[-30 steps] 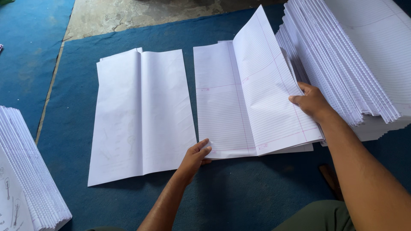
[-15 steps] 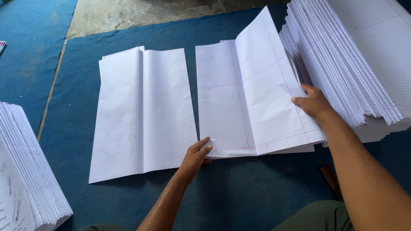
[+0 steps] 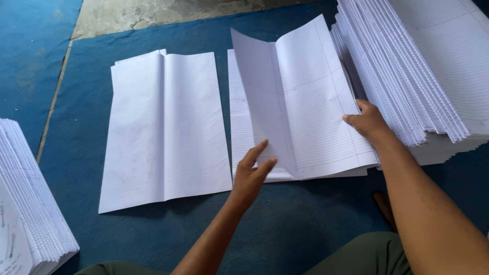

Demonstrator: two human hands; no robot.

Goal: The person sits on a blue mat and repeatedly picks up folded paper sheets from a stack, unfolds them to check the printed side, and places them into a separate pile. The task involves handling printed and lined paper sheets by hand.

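Large white ruled paper sheet [image 3: 305, 102] lifts off flat pile, just left of tall fanned white paper stack [image 3: 417, 71]. Left hand [image 3: 252, 175] fingers spread open under left half; right hand [image 3: 369, 122] pinches right edge. Best: align edges before creasing along centre fold.

A paper workshop on the floor, blue mat [image 3: 153, 239] over bare concrete [image 3: 168, 15], tall stacks of lined sheets [image 3: 423, 66] on both sides, folded sheets [image 3: 163, 127] laid flat between them

White ruled sheet [image 3: 310, 102], creased lengthwise, left half lifted and curling up, right half flat atop a small pile [image 3: 242, 132] on the blue mat
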